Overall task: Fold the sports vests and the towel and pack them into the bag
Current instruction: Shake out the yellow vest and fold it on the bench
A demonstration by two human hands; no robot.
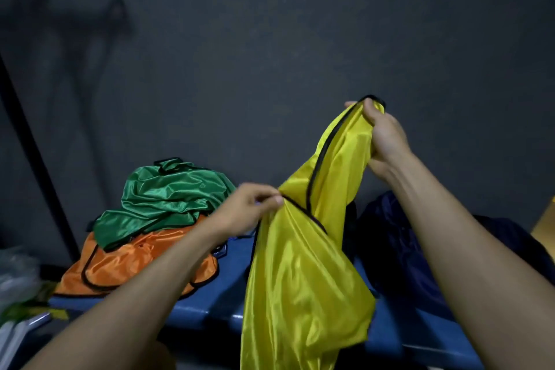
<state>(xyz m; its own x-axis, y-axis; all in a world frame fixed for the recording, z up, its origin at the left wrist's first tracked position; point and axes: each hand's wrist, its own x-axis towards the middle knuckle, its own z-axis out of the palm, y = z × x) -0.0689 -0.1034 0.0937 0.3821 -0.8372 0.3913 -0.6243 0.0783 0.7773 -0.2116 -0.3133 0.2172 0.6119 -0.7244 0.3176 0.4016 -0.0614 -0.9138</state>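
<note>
From the head camera I see my right hand [383,132] gripping the yellow vest [303,264] by a strap, my left hand [249,210] pinching its black-trimmed edge above the blue bench [207,303], the green vest [162,198] heaped on the orange vest [135,264] at left, and a dark navy bag [396,249] behind my right forearm.

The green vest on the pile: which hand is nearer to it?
Left. The left hand pinches the yellow vest just right of the green vest. The right hand grips the yellow vest's top, higher and farther right.
</note>
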